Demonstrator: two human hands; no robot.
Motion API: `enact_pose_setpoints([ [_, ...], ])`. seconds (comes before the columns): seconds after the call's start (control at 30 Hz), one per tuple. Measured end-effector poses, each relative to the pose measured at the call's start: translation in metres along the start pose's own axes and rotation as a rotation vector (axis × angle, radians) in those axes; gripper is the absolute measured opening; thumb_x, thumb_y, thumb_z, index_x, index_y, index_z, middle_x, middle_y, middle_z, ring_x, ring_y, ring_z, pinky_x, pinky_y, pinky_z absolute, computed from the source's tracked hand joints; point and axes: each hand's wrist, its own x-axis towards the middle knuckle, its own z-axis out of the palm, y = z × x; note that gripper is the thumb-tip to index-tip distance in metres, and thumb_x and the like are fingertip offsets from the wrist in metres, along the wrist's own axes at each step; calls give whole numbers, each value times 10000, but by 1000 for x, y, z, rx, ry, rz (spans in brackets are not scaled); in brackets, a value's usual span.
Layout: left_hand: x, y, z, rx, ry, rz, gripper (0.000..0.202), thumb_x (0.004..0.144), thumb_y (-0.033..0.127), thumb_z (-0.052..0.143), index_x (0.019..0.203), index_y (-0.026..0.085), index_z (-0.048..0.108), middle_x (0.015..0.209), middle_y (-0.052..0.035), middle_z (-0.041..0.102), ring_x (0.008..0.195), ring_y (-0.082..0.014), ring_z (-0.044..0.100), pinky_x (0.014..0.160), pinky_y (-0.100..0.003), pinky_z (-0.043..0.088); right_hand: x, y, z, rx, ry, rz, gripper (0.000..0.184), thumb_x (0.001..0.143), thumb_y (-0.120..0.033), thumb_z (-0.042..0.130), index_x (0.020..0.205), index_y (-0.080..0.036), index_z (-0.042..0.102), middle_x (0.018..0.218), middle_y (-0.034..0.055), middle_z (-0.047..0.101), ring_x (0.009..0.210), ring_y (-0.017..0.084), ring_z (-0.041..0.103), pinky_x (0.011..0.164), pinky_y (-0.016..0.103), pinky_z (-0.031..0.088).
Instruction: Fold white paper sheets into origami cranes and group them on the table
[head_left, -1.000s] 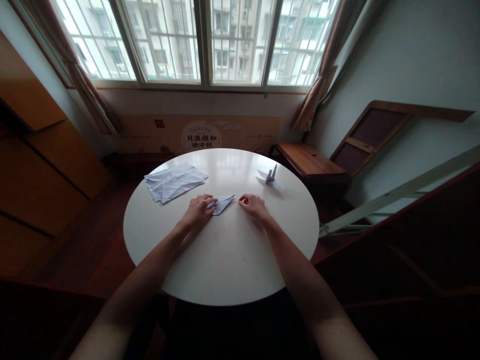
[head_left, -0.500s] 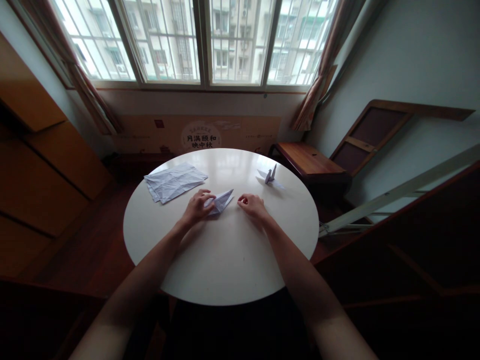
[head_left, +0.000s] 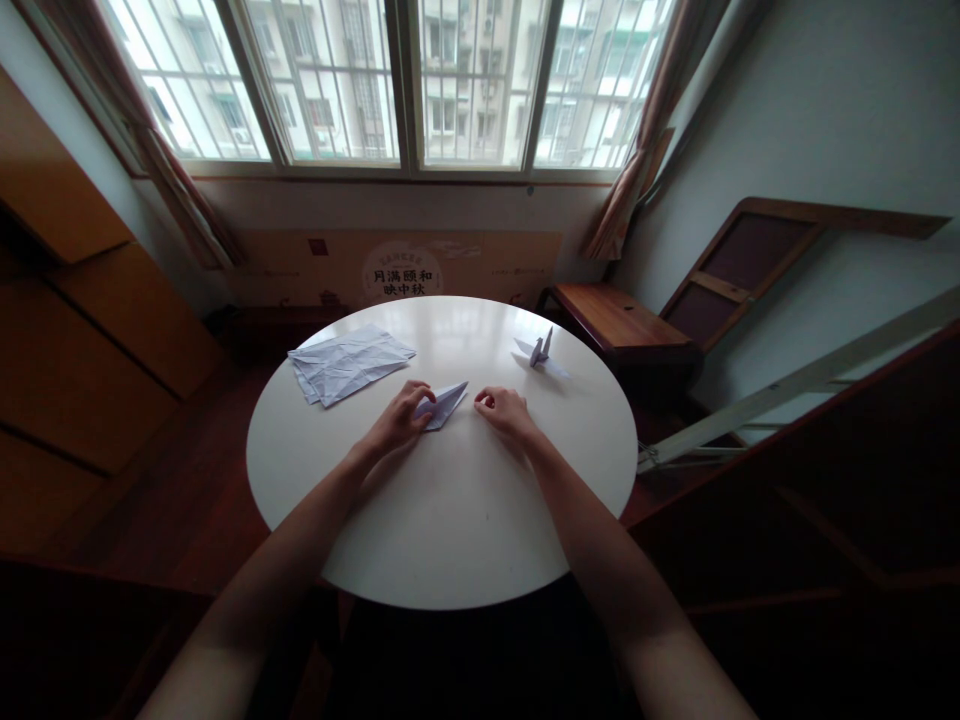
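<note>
A half-folded piece of pale paper (head_left: 446, 402) lies near the middle of the round white table (head_left: 450, 520). My left hand (head_left: 401, 417) pinches its left end, fingers curled round the fold, with the pointed tip sticking out to the right. My right hand (head_left: 504, 410) rests on the table just right of the paper, fingers curled in a loose fist, not touching the paper. A finished paper crane (head_left: 540, 351) stands at the table's far right. A stack of creased paper sheets (head_left: 346, 362) lies at the far left.
A wooden bench (head_left: 619, 325) stands beyond the table's right edge, below a leaning wooden frame (head_left: 757, 255). Wooden cabinets (head_left: 90, 340) fill the left side. A window (head_left: 397, 80) with curtains runs along the back wall.
My left hand has lifted and turned the left end of the folded paper, its fingers shifting on the fold. My right hand has stayed almost still beside it.
</note>
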Motion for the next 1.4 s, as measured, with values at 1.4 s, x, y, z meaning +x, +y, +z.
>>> enact_pose_setpoints([
  [1.4,-1,-17,11,-81,-139,95,315,846,308,581,1101,180,715,1216,-113,671,1212,-271,580,1030,-439,480,1,3,2,20,22,-24,206,837,-335,580,975,-259,712,883,17,724,885,196,616,810,312,385],
])
